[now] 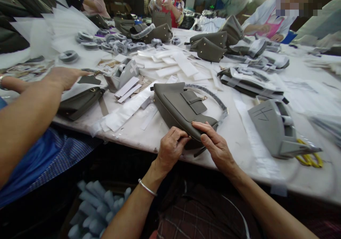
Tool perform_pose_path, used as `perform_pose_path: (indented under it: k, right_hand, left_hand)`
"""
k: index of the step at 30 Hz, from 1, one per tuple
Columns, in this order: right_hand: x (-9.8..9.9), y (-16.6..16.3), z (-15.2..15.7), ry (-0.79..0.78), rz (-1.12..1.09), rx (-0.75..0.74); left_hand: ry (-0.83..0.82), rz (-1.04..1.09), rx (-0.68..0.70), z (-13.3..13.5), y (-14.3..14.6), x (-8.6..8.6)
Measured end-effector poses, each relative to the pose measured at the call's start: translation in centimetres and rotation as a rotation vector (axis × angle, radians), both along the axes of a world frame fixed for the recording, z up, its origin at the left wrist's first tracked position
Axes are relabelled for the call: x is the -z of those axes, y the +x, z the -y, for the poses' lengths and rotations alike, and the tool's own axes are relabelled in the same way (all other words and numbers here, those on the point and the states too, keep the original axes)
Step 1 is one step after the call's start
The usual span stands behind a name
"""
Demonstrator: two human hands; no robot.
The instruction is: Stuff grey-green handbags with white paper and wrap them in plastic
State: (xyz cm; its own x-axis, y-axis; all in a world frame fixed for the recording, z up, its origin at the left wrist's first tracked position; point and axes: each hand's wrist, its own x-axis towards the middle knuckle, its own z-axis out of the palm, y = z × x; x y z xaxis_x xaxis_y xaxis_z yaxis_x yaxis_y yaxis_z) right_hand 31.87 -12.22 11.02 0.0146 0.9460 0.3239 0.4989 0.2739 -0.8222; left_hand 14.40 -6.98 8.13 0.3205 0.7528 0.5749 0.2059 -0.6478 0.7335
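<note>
A grey-green handbag (176,105) lies tilted at the table's near edge, its front flap and small gold-coloured clasp facing up. Its strap (221,102), covered in a clear wrap, curves out on the far right side. My left hand (173,144) is closed in a pinch at the bag's lower edge, beside a tiny shiny spot; what the fingertips hold is too small to make out. My right hand (213,143) grips the near right end of the same bag, fingers laid over its front and thumb by the edge.
Right of me stand a grey tape dispenser (274,125) and yellow-handled scissors (310,159). Another dispenser (122,73) is left of centre, near white strips (176,63). A co-worker's arm (39,100) reaches over another bag (81,102) at left. Grey rolls (96,207) fill a box below.
</note>
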Motion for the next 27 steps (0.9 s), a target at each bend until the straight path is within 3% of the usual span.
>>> perform_pose_path:
  k: [6,12,20,27]
  right_hand:
    - [0.0,0.0,0.1,-0.009,-0.012,0.0]
    - [0.2,0.1,0.1,-0.004,-0.027,0.003]
    - [0.1,0.0,0.0,-0.009,-0.036,0.002]
    - [0.2,0.1,0.1,-0.007,-0.037,-0.007]
  left_hand:
    - [0.036,-0.095,0.084,-1.0,-0.4,-0.7]
    - [0.139,-0.15,-0.048,-0.5,0.4,0.0]
    - [0.091,-0.094,-0.038,0.7,0.0,0.6]
    - [0.034,-0.046,-0.066,0.6,-0.4,0.1]
